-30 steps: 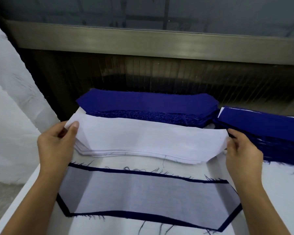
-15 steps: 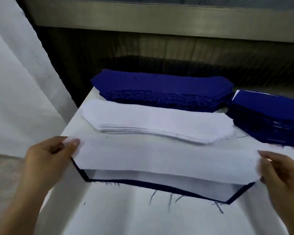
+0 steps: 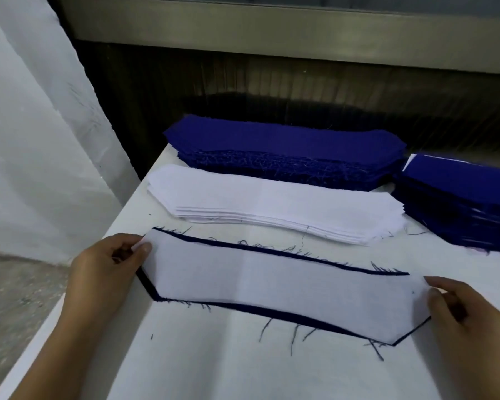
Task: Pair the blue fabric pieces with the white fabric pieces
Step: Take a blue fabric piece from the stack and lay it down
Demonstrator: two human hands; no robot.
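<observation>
The white piece [image 3: 272,287] lies flat on a blue piece [image 3: 148,286] on the near middle of the white table [image 3: 243,370]. The blue piece is almost wholly hidden, showing only as a thin dark border along the far, left and near edges.

The left hand [image 3: 107,267] pinches the left tip of the white piece between thumb and forefinger. The right hand [image 3: 462,310] holds the right end with the thumb on top. Its other fingers curl at the edge, and how far they go under the cloth is hard to make out.

Loose dark threads [image 3: 292,339] trail from the blue edges onto the table.

Just beyond lies a stack of white pieces [image 3: 272,206], and farther back a stack of blue pieces [image 3: 286,145]. At far right a second blue stack [image 3: 459,197] is cut off by the frame, with a white sliver at its far left corner.
</observation>
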